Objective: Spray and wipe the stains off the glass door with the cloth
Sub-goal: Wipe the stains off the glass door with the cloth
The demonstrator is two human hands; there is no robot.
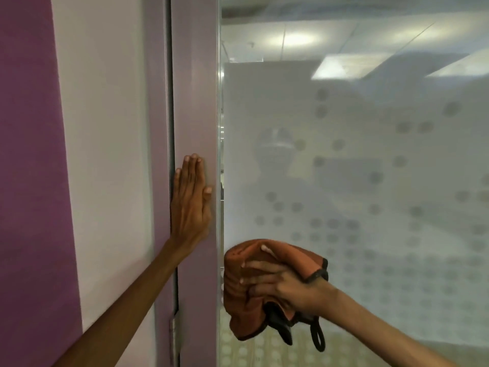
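The glass door (370,168) fills the right side, frosted and patterned with pale dots. An orange cloth (239,292) with dark trim and a black loop is bunched against the lower left of the glass. My right hand (275,283) grips the cloth and holds it on the pane, fingers spread over the folds. My left hand (191,200) lies flat on the mauve door frame (195,102), fingers straight and pointing up. No spray bottle is in view.
Left of the frame runs a dark gap, then a white wall (105,154) with a purple band (29,181). A metal hinge (174,332) sits low on the frame. Ceiling lights reflect in the upper glass.
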